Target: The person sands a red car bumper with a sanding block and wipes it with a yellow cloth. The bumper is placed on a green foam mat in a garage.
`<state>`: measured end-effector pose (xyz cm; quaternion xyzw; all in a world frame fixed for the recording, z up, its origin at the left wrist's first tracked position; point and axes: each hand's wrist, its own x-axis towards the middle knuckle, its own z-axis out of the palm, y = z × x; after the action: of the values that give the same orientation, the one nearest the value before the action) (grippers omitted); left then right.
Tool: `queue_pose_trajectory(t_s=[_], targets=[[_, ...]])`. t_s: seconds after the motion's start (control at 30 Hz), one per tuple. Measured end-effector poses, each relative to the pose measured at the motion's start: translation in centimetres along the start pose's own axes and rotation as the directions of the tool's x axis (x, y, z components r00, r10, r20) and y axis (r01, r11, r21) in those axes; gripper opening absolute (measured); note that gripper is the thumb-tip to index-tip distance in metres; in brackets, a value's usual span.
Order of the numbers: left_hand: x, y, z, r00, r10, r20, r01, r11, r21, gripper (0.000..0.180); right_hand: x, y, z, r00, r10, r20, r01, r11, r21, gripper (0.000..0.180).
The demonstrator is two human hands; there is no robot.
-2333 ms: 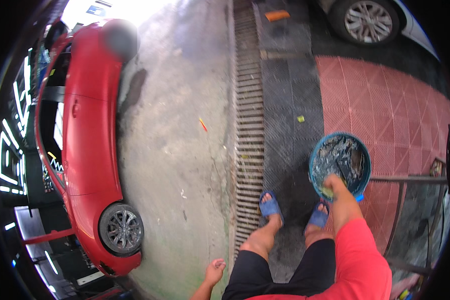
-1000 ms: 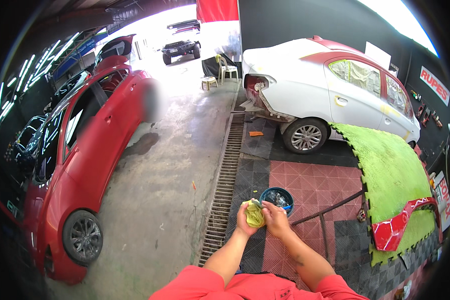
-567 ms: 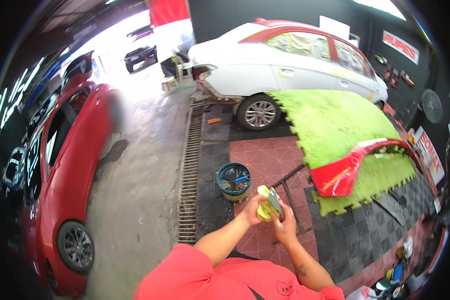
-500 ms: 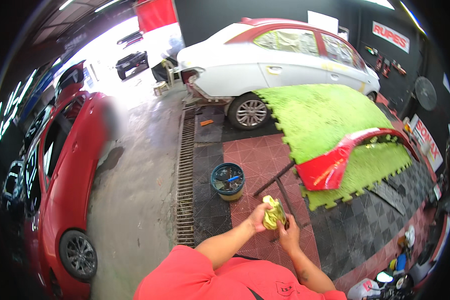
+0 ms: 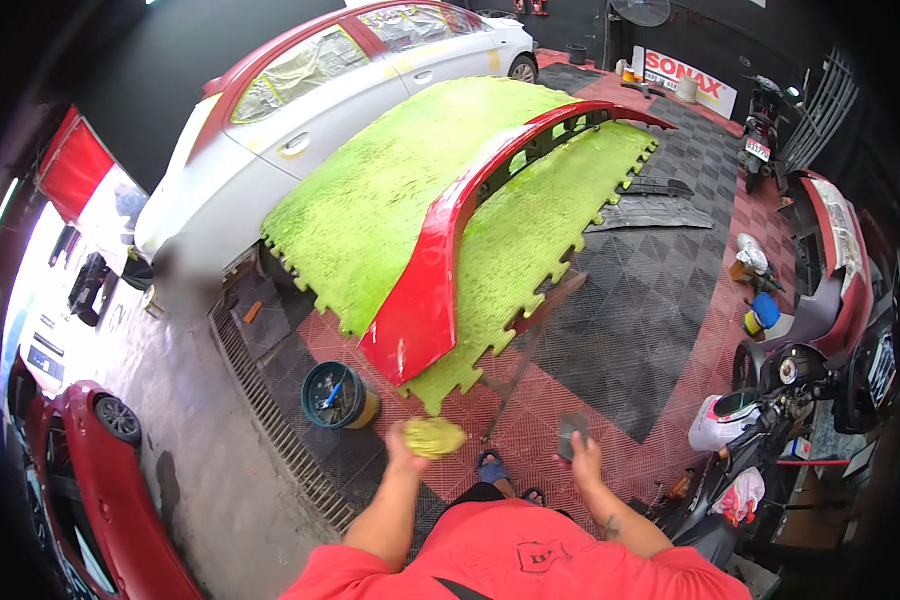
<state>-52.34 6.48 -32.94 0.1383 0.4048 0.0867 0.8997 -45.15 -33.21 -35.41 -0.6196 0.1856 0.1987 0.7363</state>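
Left hand (image 5: pixel 402 455): fingers clamped on a yellow-green cloth (image 5: pixel 434 437), folded and slightly blurred, held out in front of the body. In view, the cloth appears just right of the bucket and below the near edge of the bench.

Right hand (image 5: pixel 587 465): fingers clamped on the lower part of a dark grey flat piece (image 5: pixel 572 430), roughly rectangular, held over the floor. The two hands are well apart.

Bench (image 5: pixel 370 205): covered with bright green mat, its edges toothed like puzzle pieces; set ahead of the person.

Car panel (image 5: pixel 415 315): red, glossy, long and curved, lying across the green cover, broad end toward the person.

Bucket (image 5: pixel 365 412): blue-green rim, yellowish lower wall, on the floor near the left hand; a blue-handled item (image 5: pixel 332 394) inside.

Floor tiles (image 5: pixel 610 330): red and dark grey, ribbed, bordered at left by a long drain grate (image 5: pixel 275 430).

White car (image 5: pixel 355 130): red roof, windows masked with paper, behind the bench.

Red car (image 5: pixel 110 490): at lower left, on bare concrete.

Motorcycle (image 5: pixel 795 395): dark, at right.

Sandals (image 5: pixel 491 469): blue, worn on the person's feet.
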Motion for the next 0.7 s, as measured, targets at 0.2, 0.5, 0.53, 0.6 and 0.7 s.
queue_pose_trajectory(t_s=[0.2,0.5,0.53,0.6,0.7], targets=[[-4.6,19.8,2.2,0.863,0.474,0.172,-0.472,0.88,-0.058,0.05,8.3,-2.0,-13.6,0.904,-0.107,-0.414,0.16,0.983,0.096,0.024],[-4.9,23.0,37.8,0.609,0.521,0.598,-0.767,0.577,0.279,0.049,17.8,-19.2,-10.7,0.855,-0.228,-0.465,0.346,0.92,0.185,0.023],[-3.6,21.1,41.9,0.551,0.543,0.633,-0.825,0.466,0.318,0.052,19.7,-20.6,-10.3,0.857,-0.245,-0.453,0.376,0.899,0.226,0.028],[0.5,18.2,48.0,0.497,0.486,0.719,-0.859,0.158,0.487,0.065,23.5,-24.4,-9.1,0.863,-0.354,-0.36,0.457,0.851,0.259,0.032],[7.2,11.9,54.7,0.499,0.414,0.762,-0.703,-0.322,0.635,0.064,28.2,-32.5,-6.6,0.782,-0.541,-0.309,0.617,0.742,0.264,0.036]])
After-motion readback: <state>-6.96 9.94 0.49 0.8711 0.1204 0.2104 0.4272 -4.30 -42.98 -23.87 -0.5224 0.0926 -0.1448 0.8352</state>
